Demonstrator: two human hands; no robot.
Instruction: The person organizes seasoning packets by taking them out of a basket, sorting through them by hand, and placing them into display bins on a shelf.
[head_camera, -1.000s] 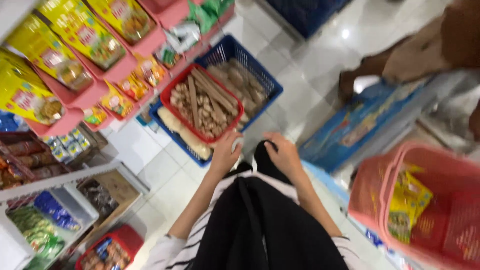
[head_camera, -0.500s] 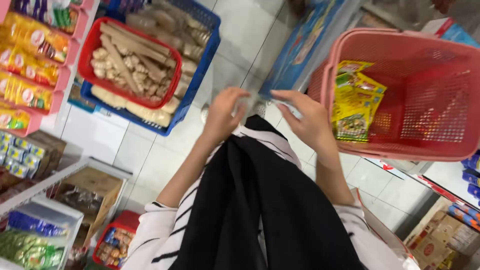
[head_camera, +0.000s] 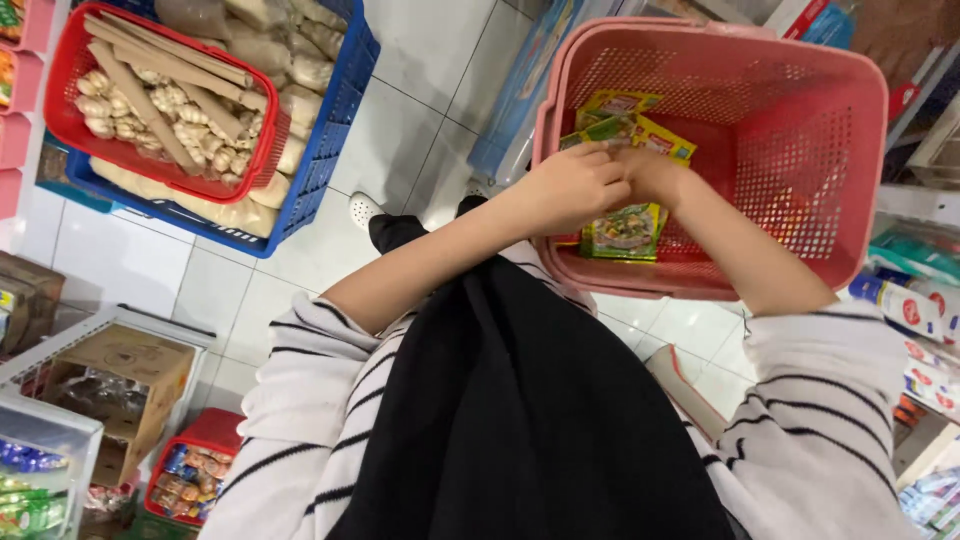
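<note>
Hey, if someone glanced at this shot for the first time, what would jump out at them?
First, the pink plastic basket at upper right, with the left hand and right hand meeting over the yellow-green sachets inside it. Next, at upper left on the white tiled floor, the red basket of pale crackers sitting in a blue crate.
</note>
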